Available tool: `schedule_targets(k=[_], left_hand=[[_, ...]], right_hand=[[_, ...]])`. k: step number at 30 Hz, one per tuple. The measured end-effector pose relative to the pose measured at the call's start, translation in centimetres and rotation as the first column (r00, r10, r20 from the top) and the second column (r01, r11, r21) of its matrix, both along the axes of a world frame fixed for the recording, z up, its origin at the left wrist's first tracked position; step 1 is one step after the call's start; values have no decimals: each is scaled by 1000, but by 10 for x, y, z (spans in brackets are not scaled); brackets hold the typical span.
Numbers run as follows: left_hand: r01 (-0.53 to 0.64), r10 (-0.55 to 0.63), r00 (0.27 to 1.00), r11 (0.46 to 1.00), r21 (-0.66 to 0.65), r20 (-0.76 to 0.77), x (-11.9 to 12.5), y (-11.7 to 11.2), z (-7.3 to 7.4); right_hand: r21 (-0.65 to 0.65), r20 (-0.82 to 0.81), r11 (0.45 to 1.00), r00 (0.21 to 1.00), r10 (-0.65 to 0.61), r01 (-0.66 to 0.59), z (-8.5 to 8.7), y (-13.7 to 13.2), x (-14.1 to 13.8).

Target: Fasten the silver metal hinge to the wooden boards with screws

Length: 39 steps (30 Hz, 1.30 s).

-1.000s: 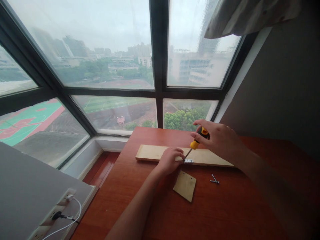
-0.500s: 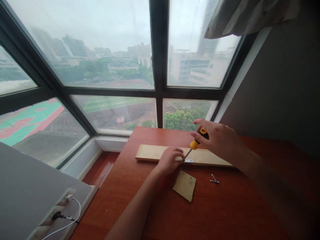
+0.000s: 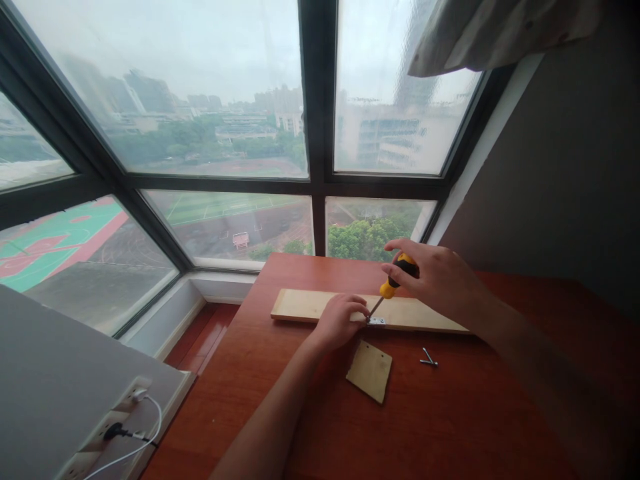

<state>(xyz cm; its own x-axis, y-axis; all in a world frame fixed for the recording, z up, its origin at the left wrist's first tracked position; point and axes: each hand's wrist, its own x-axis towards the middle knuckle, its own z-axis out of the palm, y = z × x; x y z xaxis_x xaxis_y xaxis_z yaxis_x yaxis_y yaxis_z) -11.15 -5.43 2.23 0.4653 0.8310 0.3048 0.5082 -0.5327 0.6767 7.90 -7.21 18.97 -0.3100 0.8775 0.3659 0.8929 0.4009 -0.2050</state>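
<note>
— Two loose pieces lie on the counter (image 3: 450, 427) in front of the long plank (image 3: 300, 305): a small square board (image 3: 369, 371) and a bent metal bit (image 3: 429, 360).
— And the hands?
— Left hand (image 3: 341, 321) rests on the plank's near edge with its fingers curled; I cannot tell whether it grips anything. Right hand (image 3: 440, 280) is closed round the yellow-and-black screwdriver (image 3: 395, 283), whose tip is on a metal bracket (image 3: 377, 321) on the plank.
— Beyond the plank?
— The window (image 3: 225, 227)

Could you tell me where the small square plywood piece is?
Head view: the plywood piece lies on the red-brown table, beside the long pale plank, left of metal screws.
</note>
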Motion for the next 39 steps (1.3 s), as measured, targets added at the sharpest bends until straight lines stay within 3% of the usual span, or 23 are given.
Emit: schedule_targets(k=[8,15,23,30,36,39], left_hand=[[26,-26,1000,999,21,17,1,2,0],[-20,19,999,1000,23,27,3,1,-2],[-62,62,998,998,21,10,6,0,-4],[-63,63,998,998,16,-7,6,0,-4],[-79,79,997,997,26,-13,7,0,-6],[-89,90,996,996,21,-8,7,0,-6]], right_hand=[[-79,-143,983,978,151,-163,3,-5,2],[7,-6,1000,1000,-4,4,0,0,0],[-28,-86,991,989,124,-127,3,-3,3],[75,47,997,998,-31,27,3,2,0],[-8,-18,990,990,139,-139,5,-2,2],[7,11,992,992,129,-129,5,-3,2]])
